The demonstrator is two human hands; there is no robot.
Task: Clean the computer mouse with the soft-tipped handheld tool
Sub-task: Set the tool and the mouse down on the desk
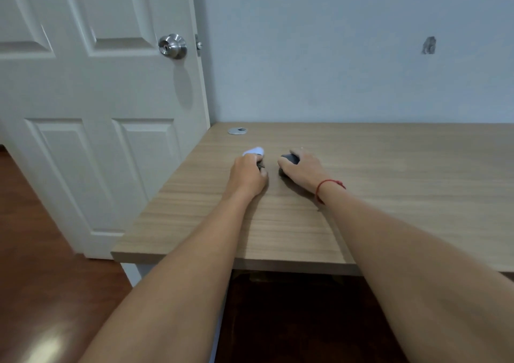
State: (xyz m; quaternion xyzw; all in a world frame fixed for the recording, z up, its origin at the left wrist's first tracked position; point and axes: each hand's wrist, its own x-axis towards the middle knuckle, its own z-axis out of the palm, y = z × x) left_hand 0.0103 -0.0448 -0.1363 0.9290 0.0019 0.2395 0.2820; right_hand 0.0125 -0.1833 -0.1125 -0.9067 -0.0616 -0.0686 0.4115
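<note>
Two bare hands lay near the middle of the frame, close together but apart. The left hand (248, 175) was curled, its fingers folded round a small pale blue-white handheld tool (253, 151) whose rounded end stuck out beyond the knuckles toward the upper part of the frame; a dark part of the tool showed under the thumb. How tightly the fingers pinched it could not be told, though they were closed about it. The right hand (301, 169) rested palm down over a dark grey computer mouse (289, 159), fingers draped across its top and side so that only its far and left edges showed; the hand covered the mouse, but a firm grip could not be confirmed. A thin red string bracelet (326, 186) circled the right wrist. Both the mouse and the tool sat just beside each other on the light wood-grain desk (389, 184). A silver round cable grommet (237, 131) sat in the desk's far left corner. A white panelled door (83, 112) with a steel knob (172, 46) filled the upper left, and a pale blue wall (347, 42) the upper right
</note>
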